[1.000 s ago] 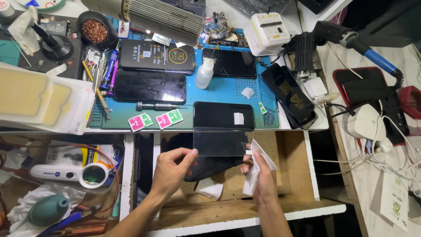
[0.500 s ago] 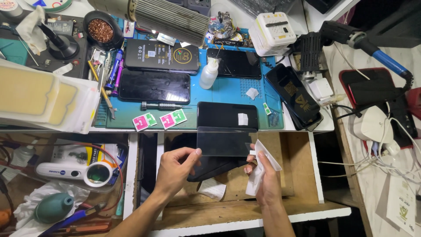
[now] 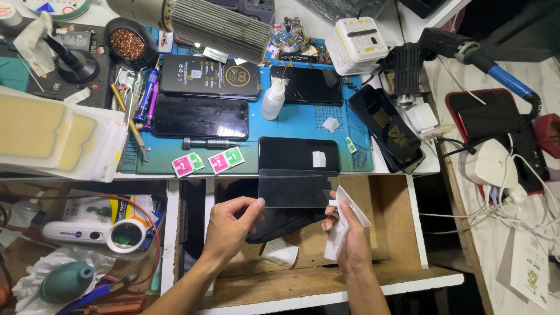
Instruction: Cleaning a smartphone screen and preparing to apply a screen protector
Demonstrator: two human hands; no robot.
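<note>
Both grips pinch a clear glass sheet (image 3: 297,188), left hand (image 3: 228,228) and right hand (image 3: 349,240), the right also clutching white paper (image 3: 344,224).

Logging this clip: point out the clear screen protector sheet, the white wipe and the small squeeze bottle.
clear screen protector sheet (image 3: 297,188), head view, middle of the sheet.
white wipe (image 3: 338,236), head view, lower fold in the right hand.
small squeeze bottle (image 3: 272,104), head view, body.

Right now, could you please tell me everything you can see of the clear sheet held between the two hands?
The clear glass-like sheet is a thin, see-through rectangle with rounded corners, looking like a screen protector. It is held level, long side across, above the open wooden drawer, just below a dark phone. The left hand pinches its lower left corner; the right hand, also holding white wrapping, touches its lower right edge.
</note>
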